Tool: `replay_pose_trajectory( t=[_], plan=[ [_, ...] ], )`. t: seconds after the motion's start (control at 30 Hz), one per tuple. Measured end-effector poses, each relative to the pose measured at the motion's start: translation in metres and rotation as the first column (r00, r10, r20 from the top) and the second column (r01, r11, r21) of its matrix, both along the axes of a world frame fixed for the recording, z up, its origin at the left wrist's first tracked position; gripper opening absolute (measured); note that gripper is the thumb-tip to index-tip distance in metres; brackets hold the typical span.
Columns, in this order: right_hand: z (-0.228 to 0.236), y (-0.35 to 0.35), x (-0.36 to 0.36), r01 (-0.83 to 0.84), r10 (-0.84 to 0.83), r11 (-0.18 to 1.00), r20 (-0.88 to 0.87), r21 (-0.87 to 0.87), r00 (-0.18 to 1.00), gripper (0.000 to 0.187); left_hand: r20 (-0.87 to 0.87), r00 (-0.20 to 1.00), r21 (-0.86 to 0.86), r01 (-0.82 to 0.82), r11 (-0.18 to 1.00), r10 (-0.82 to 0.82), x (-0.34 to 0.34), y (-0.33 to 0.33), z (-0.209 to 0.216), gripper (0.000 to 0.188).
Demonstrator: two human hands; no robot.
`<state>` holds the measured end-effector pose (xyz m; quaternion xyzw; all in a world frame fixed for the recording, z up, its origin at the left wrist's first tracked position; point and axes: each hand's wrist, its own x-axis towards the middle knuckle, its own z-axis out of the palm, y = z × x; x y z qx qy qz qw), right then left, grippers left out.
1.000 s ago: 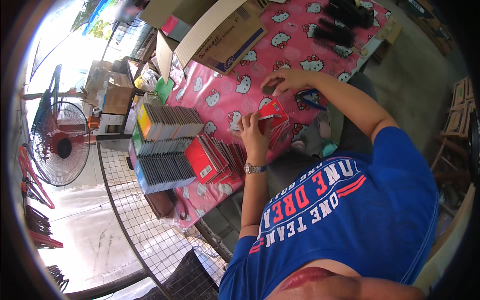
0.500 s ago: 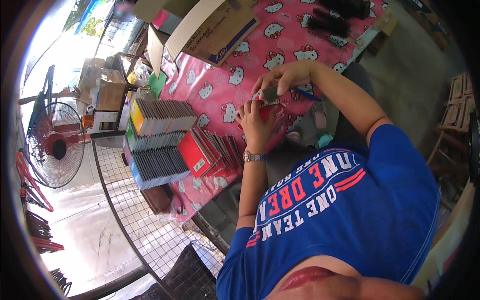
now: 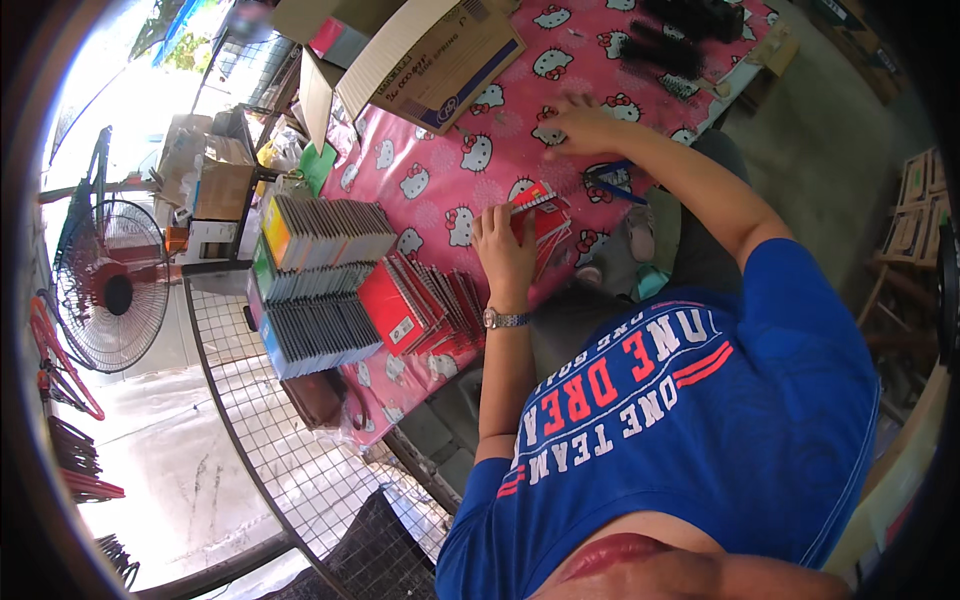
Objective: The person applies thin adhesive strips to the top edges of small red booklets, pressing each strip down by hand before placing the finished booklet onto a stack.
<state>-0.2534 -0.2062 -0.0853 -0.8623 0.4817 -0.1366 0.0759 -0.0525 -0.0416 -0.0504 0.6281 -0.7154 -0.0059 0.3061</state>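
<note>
My left hand [image 3: 507,250], with a metal watch at its wrist, grips the left end of a red spiral notebook [image 3: 546,212]; its thumb presses on the cover. More red covers lie just under that notebook, near the table's front edge. My right hand [image 3: 582,126] is out over the pink tablecloth, fingers spread and slightly blurred, holding nothing. Between that forearm and the notebook lies a tool with two blue handles [image 3: 612,183], its working end unclear. Left of my left hand leans a fanned row of red spiral notebooks [image 3: 410,305].
Stacks of spiral notebooks [image 3: 325,290] with yellow, green and blue covers stand at the table's left. An open cardboard box [image 3: 450,70] sits at the back. Dark bristly items [image 3: 665,50] lie far right. A fan [image 3: 112,290] stands beyond a wire grid [image 3: 235,350].
My right hand has moved away from the notebook, back and up over the tablecloth. The small dark block it held no longer shows. My left hand stays on the notebook.
</note>
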Motion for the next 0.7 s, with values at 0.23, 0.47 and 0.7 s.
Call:
replay_pose_trajectory(
  t=[0.23,0.47,0.7],
  plan=[
    [0.075,0.071,0.03,-0.492,0.485,0.869,-0.108,-0.046,0.868,0.025,0.048,0.999,0.025,-0.018,1.0,0.017,0.0,0.0,0.003,0.025],
    [0.053,0.083,0.033,-0.411,0.4,0.911,0.165,0.032,0.901,0.021,0.065,0.998,0.036,0.001,0.999,-0.004,0.003,-0.001,-0.003,0.028],
    [0.053,0.095,0.035,-0.323,0.418,0.883,0.258,-0.342,0.871,0.025,0.054,0.998,0.05,-0.016,0.999,0.013,0.003,0.001,-0.003,0.027]
  ],
)
